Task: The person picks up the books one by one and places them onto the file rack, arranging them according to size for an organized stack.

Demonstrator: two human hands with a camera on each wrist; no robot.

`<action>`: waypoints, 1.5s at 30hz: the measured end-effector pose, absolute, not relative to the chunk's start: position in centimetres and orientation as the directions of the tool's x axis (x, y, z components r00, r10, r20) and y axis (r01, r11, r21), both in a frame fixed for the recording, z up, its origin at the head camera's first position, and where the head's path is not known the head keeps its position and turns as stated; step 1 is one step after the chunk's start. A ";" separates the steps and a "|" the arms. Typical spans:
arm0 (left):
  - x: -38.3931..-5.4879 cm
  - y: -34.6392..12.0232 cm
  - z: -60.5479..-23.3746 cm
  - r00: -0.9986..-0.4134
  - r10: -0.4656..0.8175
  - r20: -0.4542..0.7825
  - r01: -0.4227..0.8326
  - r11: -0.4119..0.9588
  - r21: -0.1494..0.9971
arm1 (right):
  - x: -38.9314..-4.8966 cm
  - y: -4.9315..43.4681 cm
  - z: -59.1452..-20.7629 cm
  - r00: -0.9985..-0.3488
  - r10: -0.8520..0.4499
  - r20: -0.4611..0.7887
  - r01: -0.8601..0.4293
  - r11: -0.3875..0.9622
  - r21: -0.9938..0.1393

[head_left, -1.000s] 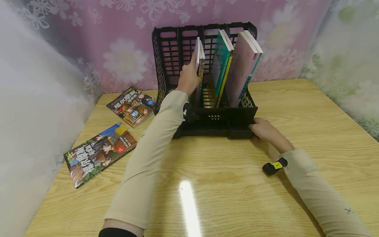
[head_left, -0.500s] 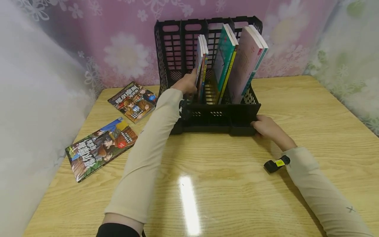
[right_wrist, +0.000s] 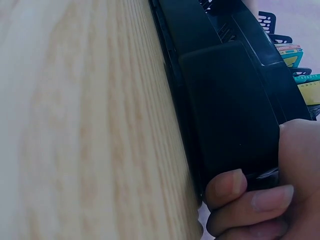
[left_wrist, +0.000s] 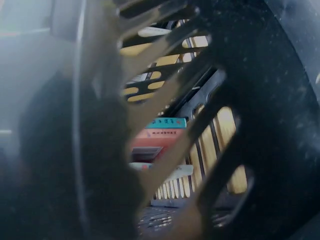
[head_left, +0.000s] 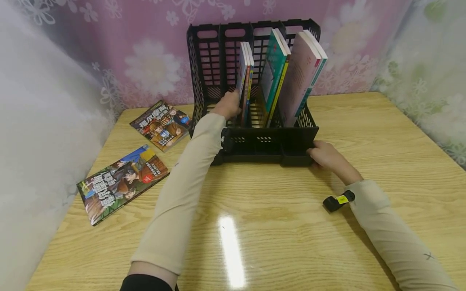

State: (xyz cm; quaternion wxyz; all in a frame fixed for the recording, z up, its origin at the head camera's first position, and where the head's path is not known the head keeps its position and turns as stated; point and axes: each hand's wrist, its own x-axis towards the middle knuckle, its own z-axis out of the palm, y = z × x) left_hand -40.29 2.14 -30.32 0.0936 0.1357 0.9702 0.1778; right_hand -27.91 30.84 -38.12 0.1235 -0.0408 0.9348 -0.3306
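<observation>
A black plastic desktop file rack (head_left: pixel 269 144) with slotted walls and compartments stands on the table. My left hand (head_left: pixel 228 105) reaches inside it, touching the left side of a few thin books (head_left: pixel 246 83); its fingertips are mostly hidden. In the left wrist view, the rack's slotted wall (left_wrist: pixel 270 100) fills most of the picture, with book spines (left_wrist: pixel 159 134) showing through the gaps. At the rack's front right corner, my right hand (head_left: pixel 325 155) grips the edge. Its curled fingers (right_wrist: pixel 250 202) show in the right wrist view, wrapped around the rack's corner.
Further right in the rack lean a green book (head_left: pixel 274 72) with a yellow-spined one, and a pink book (head_left: pixel 298 76) beside a teal-spined one. Two comic-covered books (head_left: pixel 121 182) lie flat on the wooden table (head_left: pixel 291 234) at left. A floral curtain (head_left: pixel 153 48) hangs behind.
My left hand has slid down from the upper part of the thin books to their lower left side. The leftmost thin book has settled lower beside the others. My right hand stays on the corner.
</observation>
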 end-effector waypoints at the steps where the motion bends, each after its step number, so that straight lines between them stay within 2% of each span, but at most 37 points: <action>1: -40.2 2.2 -30.4 -0.944 0.299 -0.141 0.228 0.899 0.374 | -27.9 30.9 -38.1 -0.965 -0.160 -0.207 0.005 0.779 -0.627; 26: -39.4 2.6 -31.7 -0.960 0.276 -0.050 0.247 0.916 0.317 | -27.9 31.0 -38.2 -0.963 -0.162 -0.215 0.016 0.761 -0.648; 32: -39.3 2.6 -31.6 -0.963 0.265 -0.043 0.233 0.908 0.349 | -28.0 31.2 -38.2 -0.963 -0.166 -0.213 0.012 0.760 -0.650; 36: -38.5 2.4 -31.0 -0.967 0.252 -0.040 0.208 0.868 0.451 | -28.0 31.2 -38.2 -0.962 -0.166 -0.216 0.015 0.761 -0.649; 39: -36.6 1.9 -30.0 -0.976 0.214 0.031 0.193 0.797 0.572 | -28.1 31.1 -38.0 -0.960 -0.167 -0.226 0.018 0.767 -0.642; 42: -34.1 0.9 -29.6 -0.968 0.158 0.197 0.251 0.689 0.680 | -27.9 31.0 -38.2 -0.960 -0.165 -0.225 0.018 0.768 -0.640; 45: -32.5 -0.7 -29.7 -0.928 0.091 0.361 0.338 0.609 0.718 | -27.8 31.1 -38.3 -0.962 -0.161 -0.221 0.019 0.767 -0.642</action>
